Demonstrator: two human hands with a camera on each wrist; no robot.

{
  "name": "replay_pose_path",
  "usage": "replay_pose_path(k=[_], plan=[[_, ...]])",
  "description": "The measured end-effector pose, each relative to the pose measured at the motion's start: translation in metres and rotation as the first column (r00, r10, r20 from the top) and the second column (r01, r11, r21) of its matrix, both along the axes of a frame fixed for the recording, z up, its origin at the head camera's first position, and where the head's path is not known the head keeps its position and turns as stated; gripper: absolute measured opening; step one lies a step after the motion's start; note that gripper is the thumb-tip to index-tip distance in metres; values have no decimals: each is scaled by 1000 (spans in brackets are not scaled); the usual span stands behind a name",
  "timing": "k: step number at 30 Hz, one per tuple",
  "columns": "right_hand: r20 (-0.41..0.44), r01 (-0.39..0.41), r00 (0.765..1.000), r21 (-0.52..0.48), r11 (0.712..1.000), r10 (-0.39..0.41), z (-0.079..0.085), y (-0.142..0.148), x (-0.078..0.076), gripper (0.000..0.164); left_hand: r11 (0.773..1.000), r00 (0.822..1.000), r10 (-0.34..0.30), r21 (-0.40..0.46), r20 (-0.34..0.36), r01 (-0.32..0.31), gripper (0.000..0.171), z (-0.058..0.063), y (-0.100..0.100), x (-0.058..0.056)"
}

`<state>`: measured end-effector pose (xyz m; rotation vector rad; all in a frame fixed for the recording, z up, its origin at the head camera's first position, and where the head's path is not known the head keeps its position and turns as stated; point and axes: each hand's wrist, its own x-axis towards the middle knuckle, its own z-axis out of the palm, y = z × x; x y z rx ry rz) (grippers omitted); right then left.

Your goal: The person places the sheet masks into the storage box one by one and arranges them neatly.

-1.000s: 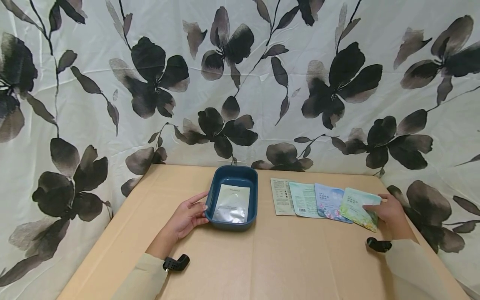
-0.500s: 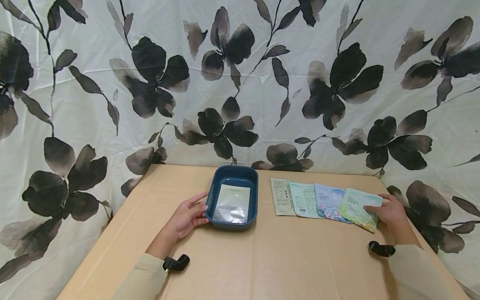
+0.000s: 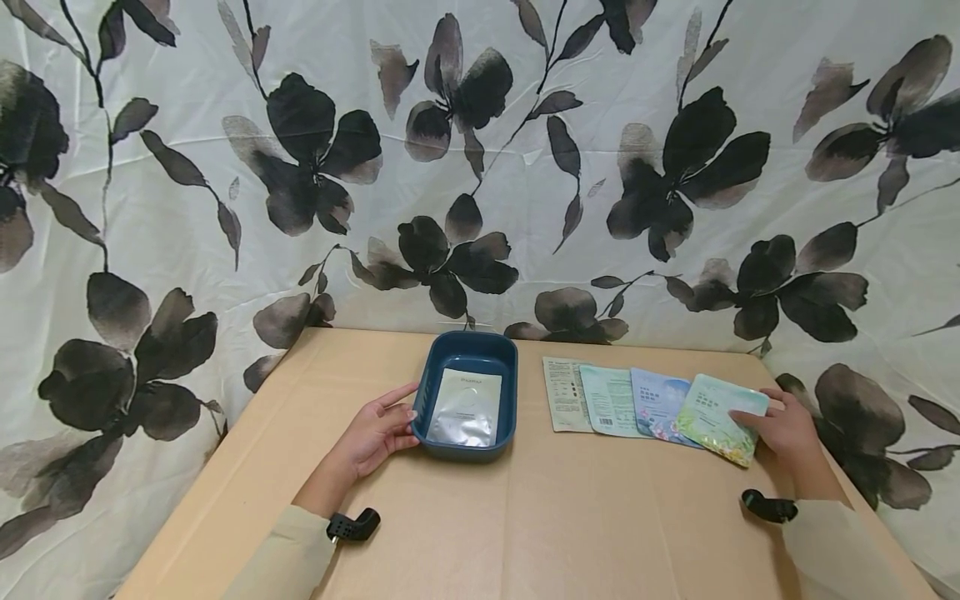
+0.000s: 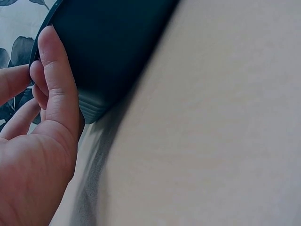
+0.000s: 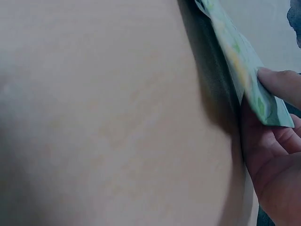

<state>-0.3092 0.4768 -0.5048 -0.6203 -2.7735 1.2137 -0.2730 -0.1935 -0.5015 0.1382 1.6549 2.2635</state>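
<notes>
On the far right: thin, square, pale-green flowered packet (image 3: pixel 720 417), its right edge raised, its left lapping over the flat lilac printed packet (image 3: pixel 654 397).
Right hand (image 3: pixel 783 423): clamped on that green one, thumb above, fingers beneath.
Left hand (image 3: pixel 378 437): touching the left rim of the dark-blue rectangular tray (image 3: pixel 465 452); whether it pinches, I cannot tell.
Packet step: likely the pick-up.
Next move: probably calls for a firm pinch and a lift clear of the lilac neighbour.
</notes>
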Motion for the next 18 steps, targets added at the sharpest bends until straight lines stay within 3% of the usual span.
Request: replay_pose_path(k=[18], plan=[[-47, -4, 999, -80, 997, 0, -3, -7, 22, 96, 1000, 1000, -14, -1, 1, 14, 64, -1, -5, 3]])
